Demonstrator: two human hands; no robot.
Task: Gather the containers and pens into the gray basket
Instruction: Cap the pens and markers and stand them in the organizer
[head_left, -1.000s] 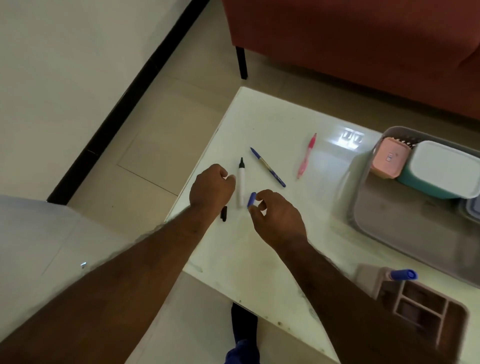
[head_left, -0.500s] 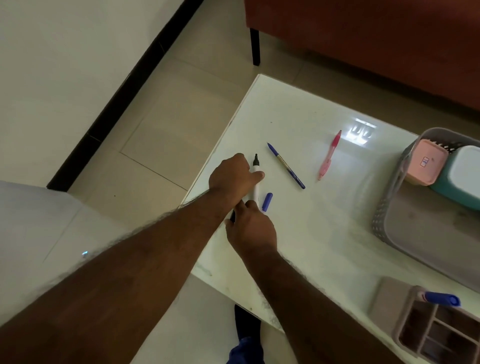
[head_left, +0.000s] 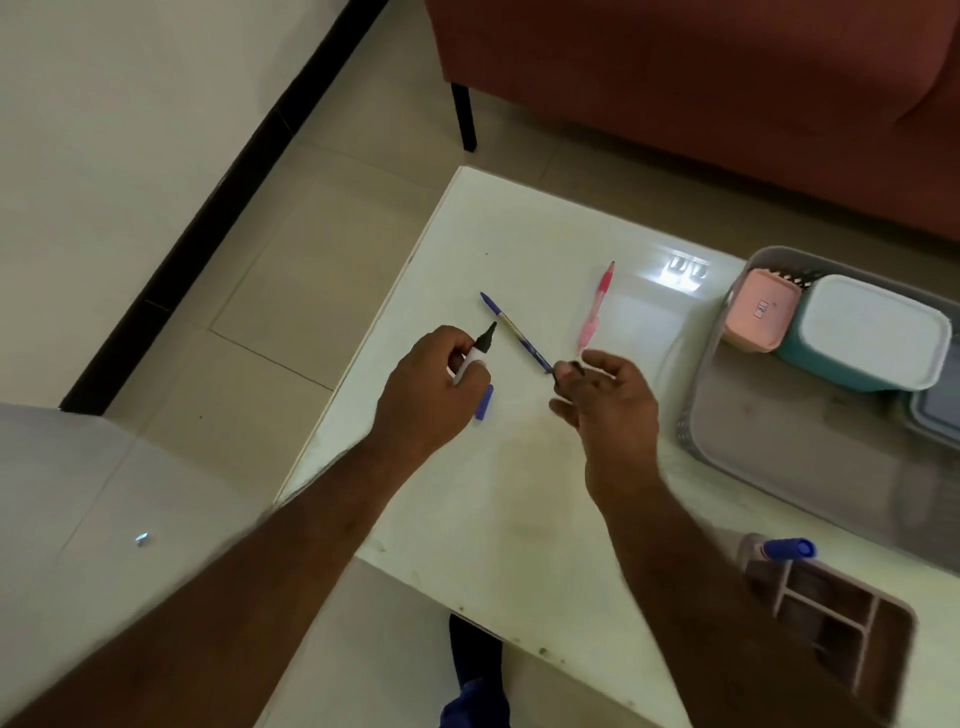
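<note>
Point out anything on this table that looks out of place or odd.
The white marker with the black tip, gripped in the left hand, is uncapped. A small loose blue cap lies alone on the white table beside that hand, fitted to no pen. The right hand pinches something small and dark, perhaps the marker's cap; I cannot tell.

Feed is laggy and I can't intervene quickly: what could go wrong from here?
1. The marker in the left hand is uncapped; its tip might mark the white table.
2. The loose blue cap lies half under that hand, easy to miss or knock off the near edge.
</note>
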